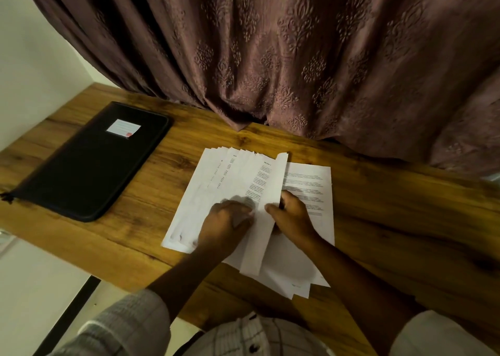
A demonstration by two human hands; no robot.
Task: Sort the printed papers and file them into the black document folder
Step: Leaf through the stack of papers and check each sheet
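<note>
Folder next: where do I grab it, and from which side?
Its right long edge, from the papers' side, with the left hand; the right hand pinches a sheet. The folder lies flat and closed on the table, so likely thumb on top, fingers under that edge.

Pretty dim shot overall, warm indoor light, nothing harsh. The white papers [238, 182], just off centre toward 5 o'clock, are the brightest thing in frame, and the print on them is too soft to read. A soft shadow pools on the sheets below the right hand [292, 217], toward 6 o'clock. It has no hard edges, so I can't tell where the lamp sits. The left hand [221, 223] has its fingers [240, 202] smeared by motion blur. The black folder [89, 166] at 9 o'clock goes nearly featureless, and its label [123, 128] is a bit washed out. The curtain [297, 57] at 12 o'clock picks up a faint sheen on its embossing. Heavy fisheye: the table [392, 220] edge and the curtain bow toward 3 and 9 o'clock.
</note>
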